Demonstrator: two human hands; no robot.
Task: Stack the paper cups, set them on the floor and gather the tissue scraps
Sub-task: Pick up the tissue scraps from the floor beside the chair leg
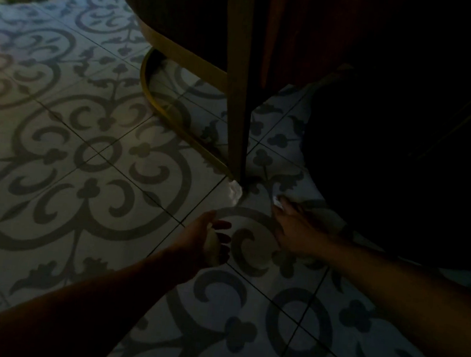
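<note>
Reaching low over the patterned tile floor in dim light, both hands work near the foot of a wooden furniture leg. The left hand is cupped loosely around a pale wad of tissue, fingers curled around it. The right hand stretches further forward, its fingertips pinching a small white tissue scrap at the floor. Another crumpled white scrap lies on the tiles right against the base of the leg, between the two hands. A curved gold metal frame runs along the floor behind it.
</note>
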